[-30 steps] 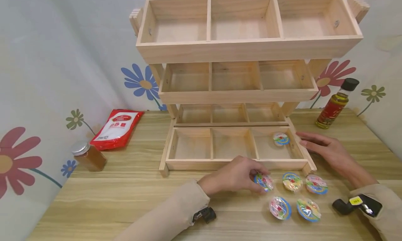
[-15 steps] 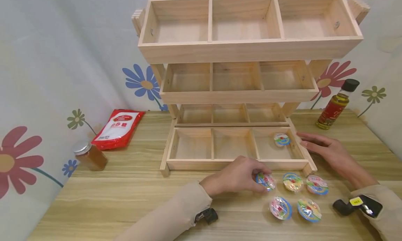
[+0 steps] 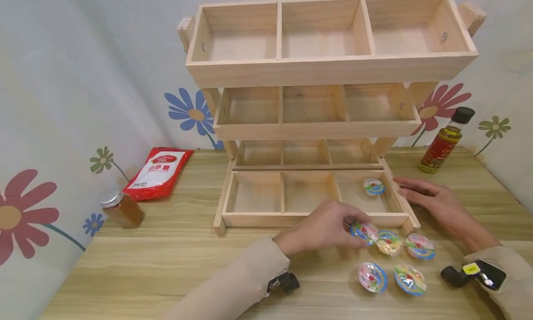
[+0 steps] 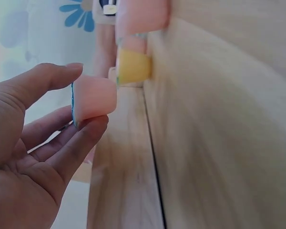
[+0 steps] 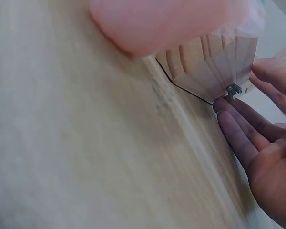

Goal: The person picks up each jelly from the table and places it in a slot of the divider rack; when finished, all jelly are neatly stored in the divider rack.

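Between thumb and fingers, my left hand (image 3: 325,227) pinches a pink jelly cup (image 4: 95,98) with a printed foil lid, raised off the table in front of the rack's bottom tray. My right hand (image 3: 441,202) rests against the right side of the wooden rack (image 3: 333,73), fingers loosely extended along its end panel in the right wrist view. One jelly cup (image 3: 374,186) sits in the bottom tray's right compartment. On the table beside the held cup are a yellow jelly cup (image 3: 389,243), a pink one (image 3: 420,246), and in front of them another pink one (image 3: 372,277) and another yellow one (image 3: 410,279).
A red and white sugar bag (image 3: 158,172) and a brown jar with a silver lid (image 3: 122,210) are at the left. An oil bottle with a black cap (image 3: 445,141) stands at the right. The tiered rack spans the middle of the wooden table (image 3: 166,264).
My left hand has lifted the pink jelly cup from the table and carried it right and slightly away from me. My right hand stays at the rack's side.
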`<action>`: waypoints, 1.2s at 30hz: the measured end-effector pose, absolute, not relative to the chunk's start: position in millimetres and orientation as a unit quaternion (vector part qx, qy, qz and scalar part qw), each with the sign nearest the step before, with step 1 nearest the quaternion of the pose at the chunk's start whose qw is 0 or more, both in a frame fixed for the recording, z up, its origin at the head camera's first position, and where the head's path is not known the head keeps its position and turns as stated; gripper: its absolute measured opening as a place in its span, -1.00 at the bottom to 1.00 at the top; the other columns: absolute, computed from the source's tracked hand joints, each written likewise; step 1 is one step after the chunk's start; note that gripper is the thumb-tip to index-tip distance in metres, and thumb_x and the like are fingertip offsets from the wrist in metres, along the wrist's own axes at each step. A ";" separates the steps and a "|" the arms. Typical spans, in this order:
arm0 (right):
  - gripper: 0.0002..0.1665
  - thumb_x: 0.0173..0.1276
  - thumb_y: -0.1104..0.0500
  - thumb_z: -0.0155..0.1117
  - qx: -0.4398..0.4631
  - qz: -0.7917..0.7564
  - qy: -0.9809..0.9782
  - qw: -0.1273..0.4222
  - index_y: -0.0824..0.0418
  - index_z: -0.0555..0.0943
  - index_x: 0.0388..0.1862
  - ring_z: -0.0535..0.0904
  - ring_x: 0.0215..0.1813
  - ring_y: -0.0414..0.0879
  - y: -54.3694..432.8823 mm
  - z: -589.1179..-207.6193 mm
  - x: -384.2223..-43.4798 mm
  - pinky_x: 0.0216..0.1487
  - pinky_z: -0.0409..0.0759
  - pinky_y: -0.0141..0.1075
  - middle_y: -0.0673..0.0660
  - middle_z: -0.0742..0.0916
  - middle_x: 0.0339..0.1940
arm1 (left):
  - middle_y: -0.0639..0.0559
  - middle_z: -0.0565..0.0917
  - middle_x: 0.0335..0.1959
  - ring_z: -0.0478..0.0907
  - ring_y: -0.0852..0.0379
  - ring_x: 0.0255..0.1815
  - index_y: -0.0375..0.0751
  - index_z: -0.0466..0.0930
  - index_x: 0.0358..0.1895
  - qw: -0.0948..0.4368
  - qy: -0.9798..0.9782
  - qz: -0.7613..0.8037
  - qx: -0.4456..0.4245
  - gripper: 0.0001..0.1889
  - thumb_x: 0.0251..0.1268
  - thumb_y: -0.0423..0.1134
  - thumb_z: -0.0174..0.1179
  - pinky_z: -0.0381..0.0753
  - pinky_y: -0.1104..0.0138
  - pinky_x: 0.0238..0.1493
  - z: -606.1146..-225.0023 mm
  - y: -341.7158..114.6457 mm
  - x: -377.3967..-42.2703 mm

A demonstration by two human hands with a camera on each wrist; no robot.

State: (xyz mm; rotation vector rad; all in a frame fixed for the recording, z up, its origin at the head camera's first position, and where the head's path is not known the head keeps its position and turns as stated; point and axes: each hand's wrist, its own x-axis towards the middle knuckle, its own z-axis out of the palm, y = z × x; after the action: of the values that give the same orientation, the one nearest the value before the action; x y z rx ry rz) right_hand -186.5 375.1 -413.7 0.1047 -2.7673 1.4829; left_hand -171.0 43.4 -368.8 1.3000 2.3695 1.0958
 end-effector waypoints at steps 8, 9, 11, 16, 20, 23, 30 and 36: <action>-0.34 0.63 -0.10 0.28 0.034 0.477 -0.878 0.000 0.14 0.50 0.57 0.37 0.22 -0.62 375.9 -415.9 -187.0 0.06 0.32 -0.70 -0.51 0.64 0.15 | 0.30 0.80 -0.08 0.60 0.50 -0.16 -0.11 0.80 0.17 0.093 0.829 0.379 0.401 -0.54 0.21 -0.11 0.60 0.54 0.65 -0.12 -359.9 57.3 -184.5; -0.35 0.63 -0.09 0.28 0.035 0.481 -0.876 0.000 0.15 0.51 0.56 0.37 0.22 -0.62 375.6 -415.8 -186.7 0.06 0.32 -0.69 -0.51 0.64 0.14 | 0.30 0.80 -0.05 0.60 0.49 -0.14 -0.10 0.80 0.17 0.091 0.830 0.380 0.398 -0.54 0.21 -0.11 0.60 0.54 0.65 -0.11 -359.1 58.8 -186.0; -0.35 0.62 -0.10 0.29 0.036 0.483 -0.875 0.001 0.14 0.51 0.56 0.38 0.22 -0.62 374.7 -414.8 -185.7 0.07 0.33 -0.69 -0.50 0.65 0.15 | 0.28 0.80 -0.03 0.60 0.46 -0.11 -0.11 0.80 0.17 0.087 0.832 0.384 0.392 -0.55 0.21 -0.12 0.60 0.53 0.65 -0.11 -357.8 62.0 -189.1; -0.34 0.62 -0.14 0.28 0.036 0.482 -0.875 -0.003 0.11 0.52 0.56 0.38 0.24 -0.59 374.6 -413.4 -184.8 0.08 0.34 -0.68 -0.47 0.65 0.18 | 0.24 0.81 -0.05 0.60 0.45 -0.14 -0.11 0.81 0.13 0.078 0.836 0.390 0.379 -0.59 0.22 -0.11 0.59 0.53 0.64 -0.14 -356.1 70.3 -196.0; -0.33 0.62 -0.17 0.27 0.030 0.477 -0.879 -0.007 0.09 0.51 0.56 0.35 0.26 -0.56 375.6 -413.3 -186.0 0.07 0.32 -0.69 -0.44 0.64 0.21 | 0.24 0.80 -0.07 0.62 0.44 -0.15 -0.10 0.82 0.09 0.093 0.827 0.421 0.360 -0.63 0.24 -0.11 0.59 0.57 0.60 -0.15 -357.0 75.6 -201.6; -0.32 0.61 -0.19 0.27 0.028 0.468 -0.883 -0.007 0.07 0.52 0.56 0.35 0.27 -0.53 375.1 -412.8 -187.7 0.07 0.31 -0.68 -0.43 0.63 0.22 | 0.23 0.78 -0.08 0.64 0.41 -0.19 -0.16 0.81 0.07 0.109 0.810 0.465 0.340 -0.63 0.23 -0.17 0.60 0.63 0.54 -0.18 -359.1 77.8 -206.1; -0.32 0.61 -0.15 0.28 0.027 0.479 -0.878 -0.009 0.08 0.50 0.58 0.38 0.27 -0.53 375.2 -414.0 -189.2 0.09 0.35 -0.66 -0.41 0.65 0.22 | 0.22 0.79 -0.08 0.61 0.42 -0.20 -0.18 0.81 0.09 0.083 0.825 0.458 0.322 -0.58 0.19 -0.15 0.63 0.60 0.58 -0.19 -365.8 84.8 -213.7; -0.35 0.63 -0.11 0.28 0.035 0.485 -0.874 -0.004 0.11 0.50 0.57 0.38 0.24 -0.57 376.5 -415.6 -187.8 0.08 0.36 -0.67 -0.45 0.64 0.18 | 0.23 0.79 -0.13 0.59 0.43 -0.21 -0.17 0.81 0.08 0.063 0.841 0.436 0.313 -0.57 0.17 -0.11 0.64 0.55 0.61 -0.21 -370.1 94.5 -217.0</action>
State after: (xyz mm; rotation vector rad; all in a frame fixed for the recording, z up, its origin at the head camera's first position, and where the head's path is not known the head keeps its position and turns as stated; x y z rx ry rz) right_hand -187.8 376.5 -415.6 0.1106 -2.7517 1.5264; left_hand -217.0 94.5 -370.1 0.9454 2.5418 1.3189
